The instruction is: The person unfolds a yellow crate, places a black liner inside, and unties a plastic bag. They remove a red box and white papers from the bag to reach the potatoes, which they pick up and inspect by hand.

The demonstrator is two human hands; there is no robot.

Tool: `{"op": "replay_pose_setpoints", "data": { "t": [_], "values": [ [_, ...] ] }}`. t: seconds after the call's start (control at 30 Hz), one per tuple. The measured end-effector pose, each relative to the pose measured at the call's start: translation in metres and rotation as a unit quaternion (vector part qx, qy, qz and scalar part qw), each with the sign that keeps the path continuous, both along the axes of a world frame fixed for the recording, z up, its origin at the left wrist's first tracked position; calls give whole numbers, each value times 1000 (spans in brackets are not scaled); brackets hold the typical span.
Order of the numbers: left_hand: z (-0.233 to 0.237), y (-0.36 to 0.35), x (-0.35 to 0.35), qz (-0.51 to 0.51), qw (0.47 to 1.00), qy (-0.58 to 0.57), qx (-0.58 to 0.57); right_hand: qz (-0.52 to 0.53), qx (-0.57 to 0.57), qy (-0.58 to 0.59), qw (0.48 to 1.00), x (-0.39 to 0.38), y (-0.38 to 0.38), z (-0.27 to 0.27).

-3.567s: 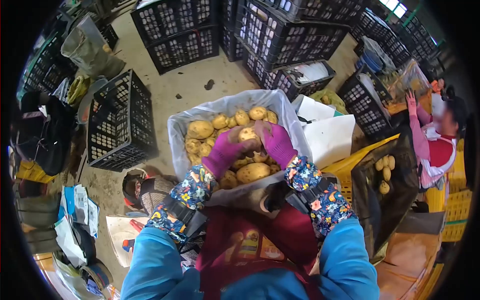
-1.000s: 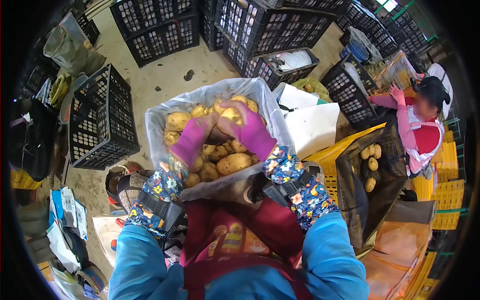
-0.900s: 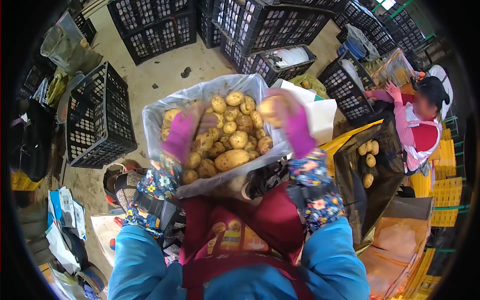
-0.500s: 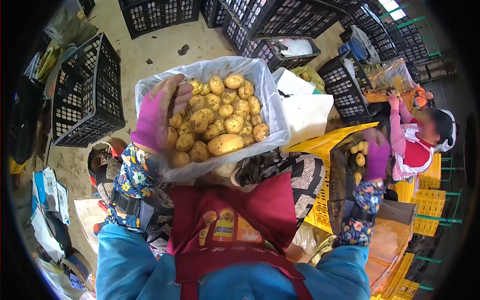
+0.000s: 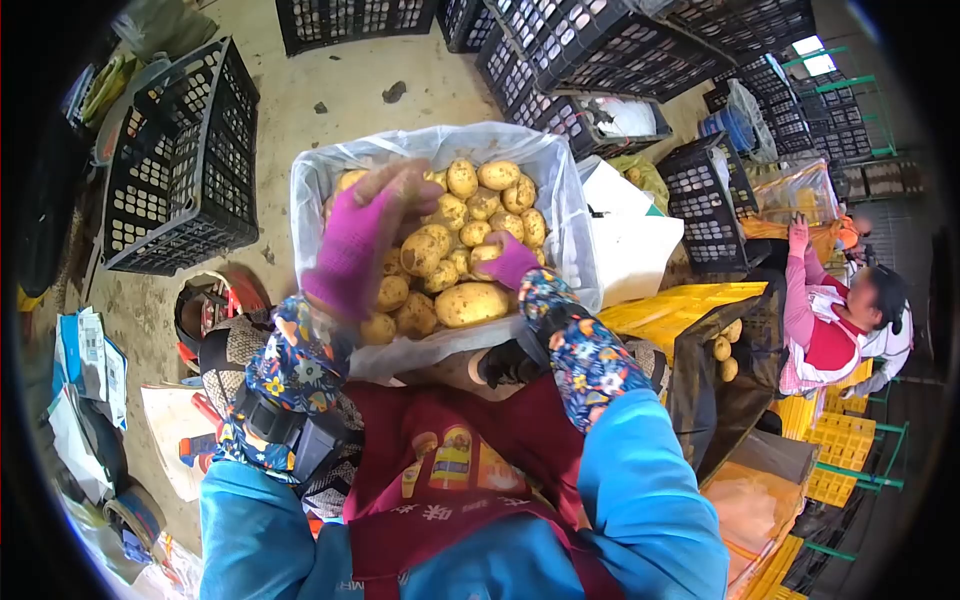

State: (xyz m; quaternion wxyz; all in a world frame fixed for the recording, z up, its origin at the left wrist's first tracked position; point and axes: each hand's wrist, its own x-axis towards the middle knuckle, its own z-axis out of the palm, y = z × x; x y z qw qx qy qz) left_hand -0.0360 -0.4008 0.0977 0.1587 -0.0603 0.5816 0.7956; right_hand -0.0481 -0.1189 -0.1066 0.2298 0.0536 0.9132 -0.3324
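Potatoes (image 5: 472, 304) with soil on their skins fill a box lined with clear plastic (image 5: 580, 230), right in front of me. Over its left part hovers my left hand (image 5: 362, 238) in a purple fingerless glove, somewhat blurred, fingers stretched out and nothing visible in them. On the right side of the pile is my right hand (image 5: 508, 260), also in a purple glove, its fingers curled round a potato (image 5: 485, 255). A dark-lined yellow crate (image 5: 690, 305) to the right holds a few potatoes (image 5: 724, 350).
Black plastic crates (image 5: 182, 170) stand to the left, and more are stacked at the back (image 5: 590, 45). White sheets (image 5: 632, 250) lie right of the box. A person in pink sleeves (image 5: 830, 310) is at the far right, near yellow crates (image 5: 842, 445).
My right hand has come from over the yellow crate leftward to the potatoes in the lined box. My left hand stays above the box's left side. The view has shifted slightly.
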Motion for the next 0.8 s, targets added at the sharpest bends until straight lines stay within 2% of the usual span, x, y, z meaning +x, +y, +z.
{"op": "replay_pose_setpoints", "data": {
  "t": [0.03,0.1,0.17,0.23,0.27,0.3,0.37,0.4,0.47,0.57,0.63,0.67,0.77,0.8],
  "values": [
    [-4,2,0,-3,1000,-17,-1,-51,-114,-11,992,-3,6,-7],
    [-13,11,7,4,999,-33,18,43,-99,217,970,-4,-5,39],
    [-21,31,11,13,999,-13,49,79,-48,299,950,4,-35,117],
    [-64,61,5,37,993,89,-63,122,-9,390,913,12,-54,168],
    [-63,75,3,74,984,149,-60,147,6,437,887,17,-62,183],
    [-63,75,2,55,976,173,-116,169,22,482,860,20,-68,190],
    [-57,73,3,15,950,215,-225,112,47,480,869,27,-68,188],
    [-62,72,-1,14,956,220,-194,98,40,466,878,33,-68,197],
    [-77,69,-15,11,927,273,-255,79,24,467,881,37,-65,200],
    [-77,63,-14,-28,954,248,-164,95,1,512,854,31,-60,204],
    [-23,56,-2,-81,985,147,-42,84,6,519,851,25,-56,198],
    [-28,54,-3,-94,974,192,-77,80,8,521,850,24,-56,196],
    [-30,46,-7,-78,989,127,-16,66,-14,483,873,26,-58,202],
    [-32,44,-7,-63,982,166,-67,49,-106,431,895,23,-56,196]
  ]
}}
